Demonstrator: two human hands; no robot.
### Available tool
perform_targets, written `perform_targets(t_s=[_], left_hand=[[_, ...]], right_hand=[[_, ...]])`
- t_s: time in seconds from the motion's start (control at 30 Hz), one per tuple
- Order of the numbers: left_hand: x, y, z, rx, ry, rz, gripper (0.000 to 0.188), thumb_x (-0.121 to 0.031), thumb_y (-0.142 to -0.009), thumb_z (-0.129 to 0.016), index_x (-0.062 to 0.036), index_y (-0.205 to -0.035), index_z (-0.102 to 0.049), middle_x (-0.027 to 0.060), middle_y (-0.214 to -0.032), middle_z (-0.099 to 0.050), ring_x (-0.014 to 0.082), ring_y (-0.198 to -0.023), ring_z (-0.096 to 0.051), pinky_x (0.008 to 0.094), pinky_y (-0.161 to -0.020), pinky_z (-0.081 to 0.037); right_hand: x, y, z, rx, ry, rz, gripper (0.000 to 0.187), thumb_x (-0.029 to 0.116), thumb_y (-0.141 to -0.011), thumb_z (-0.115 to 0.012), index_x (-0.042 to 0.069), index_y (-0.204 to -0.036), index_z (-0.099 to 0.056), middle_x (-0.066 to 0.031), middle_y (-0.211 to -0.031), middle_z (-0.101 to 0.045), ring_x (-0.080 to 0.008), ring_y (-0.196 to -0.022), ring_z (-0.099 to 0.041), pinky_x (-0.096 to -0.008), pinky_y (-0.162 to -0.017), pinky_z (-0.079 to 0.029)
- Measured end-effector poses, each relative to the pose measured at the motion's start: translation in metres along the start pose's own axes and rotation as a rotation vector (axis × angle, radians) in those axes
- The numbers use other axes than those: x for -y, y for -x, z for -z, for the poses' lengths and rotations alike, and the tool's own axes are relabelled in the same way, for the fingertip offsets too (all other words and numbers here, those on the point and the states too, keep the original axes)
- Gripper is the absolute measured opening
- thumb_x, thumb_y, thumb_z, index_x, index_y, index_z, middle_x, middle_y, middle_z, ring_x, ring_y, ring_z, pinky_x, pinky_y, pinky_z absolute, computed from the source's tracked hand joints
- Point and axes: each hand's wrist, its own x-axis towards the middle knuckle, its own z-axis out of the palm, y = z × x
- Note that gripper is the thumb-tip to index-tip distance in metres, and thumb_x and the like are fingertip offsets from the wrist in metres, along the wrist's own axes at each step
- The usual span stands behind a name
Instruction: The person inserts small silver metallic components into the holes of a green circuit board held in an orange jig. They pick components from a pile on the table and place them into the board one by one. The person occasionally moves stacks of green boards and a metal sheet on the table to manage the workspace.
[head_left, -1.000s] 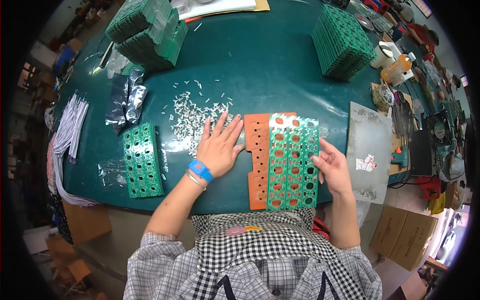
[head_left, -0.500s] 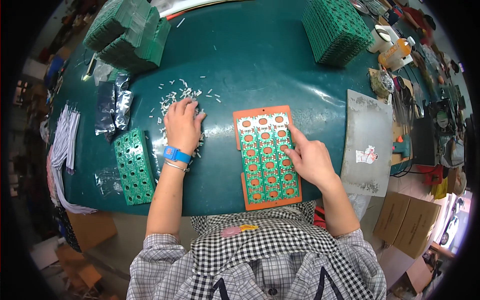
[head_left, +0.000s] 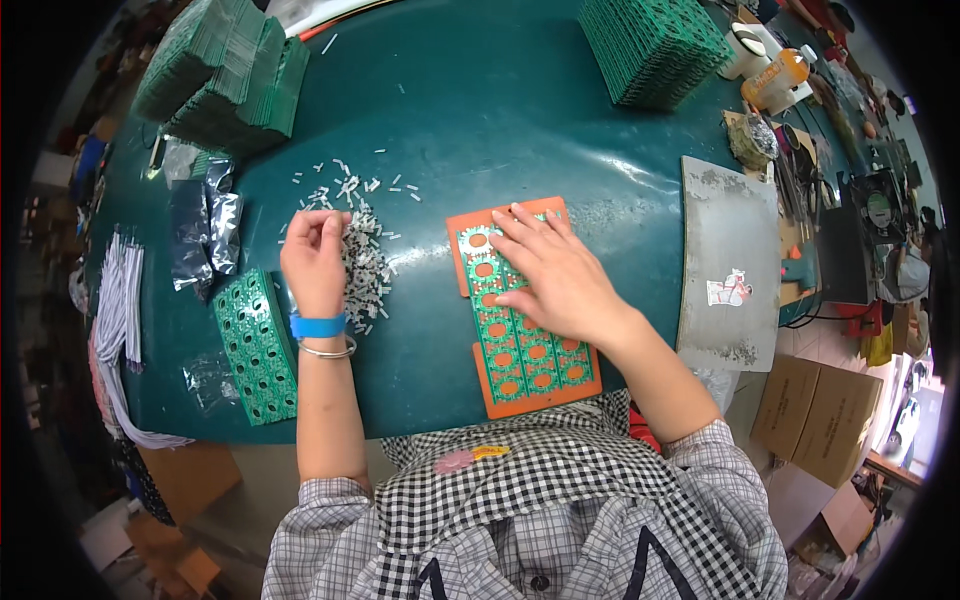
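Probably picking: left hand [head_left: 315, 262] curled, contents unclear, by slender white pieces [head_left: 367, 275] at left; right hand [head_left: 560, 283] open on green perforated circuit panel [head_left: 520, 350]; next should need precision.

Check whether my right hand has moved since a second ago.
Yes: judged against the grey plate, your right hand has moved left, now over the green circuit board.

At right, scuffed grey rectangular metal plate [head_left: 725, 260], pale-capped orange plastic bottle [head_left: 776, 82] beyond it, brown cardboard box [head_left: 812, 415] lower down.
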Motion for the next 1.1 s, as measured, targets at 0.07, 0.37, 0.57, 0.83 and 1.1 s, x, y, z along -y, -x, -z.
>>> perform_targets(t_s=[0.07,0.37,0.57,0.83,1.1], left_hand=[[0.0,0.001,0.012,0.057,0.487,0.248,0.006,-0.005,-0.098,-0.057,0.0006,-0.1,-0.059,0.0117,-0.097,-0.066,0.0134,-0.077,-0.057,0.0209,-0.063,-0.047],[-0.028,0.035,-0.011,0.335,1.245,0.647,0.02,-0.001,-0.097,-0.053,0.0015,-0.117,-0.053,0.0082,-0.099,-0.055,0.0138,-0.083,-0.049,0.0203,-0.065,-0.044],[-0.035,0.062,-0.042,0.466,1.057,0.683,0.012,-0.005,-0.096,-0.058,0.0002,-0.106,-0.059,0.0056,-0.09,-0.055,0.0117,-0.076,-0.048,0.0195,-0.057,-0.038],[-0.041,0.08,-0.057,0.46,0.879,0.7,0.009,-0.007,-0.095,-0.063,0.0005,-0.101,-0.063,0.0056,-0.083,-0.06,0.0085,-0.066,-0.05,0.0177,-0.049,-0.035],[-0.033,0.084,-0.057,0.538,0.964,0.868,0.016,-0.01,-0.097,-0.061,0.0033,-0.105,-0.063,0.006,-0.086,-0.063,0.0071,-0.065,-0.051,0.0153,-0.047,-0.035]], right_hand=[[-0.007,0.0,0.001,0.033,-0.042,0.017,0.055,0.029,-0.082,-0.074,0.003,-0.128,-0.057,-0.0157,-0.148,-0.043,-0.0351,-0.141,-0.036,-0.0491,-0.117,-0.029],[0.007,-0.011,-0.005,-0.089,-0.108,-0.018,0.049,0.017,-0.077,-0.077,0.002,-0.121,-0.059,-0.015,-0.129,-0.053,-0.0353,-0.129,-0.047,-0.0454,-0.108,-0.041],[0.012,-0.028,-0.008,-0.103,-0.079,-0.036,0.034,0.011,-0.075,-0.076,0.003,-0.106,-0.066,-0.0109,-0.114,-0.058,-0.0307,-0.111,-0.054,-0.044,-0.099,-0.045],[0.022,-0.026,0.012,-0.059,-0.635,-0.109,0.022,0.005,-0.078,-0.073,0.007,-0.1,-0.07,-0.0072,-0.096,-0.065,-0.0263,-0.092,-0.063,-0.0375,-0.079,-0.051],[0.016,-0.033,0.014,-0.111,-0.615,0.052,0.011,0.004,-0.079,-0.072,0.003,-0.088,-0.065,-0.0084,-0.089,-0.063,-0.0257,-0.081,-0.064,-0.0343,-0.072,-0.052]])
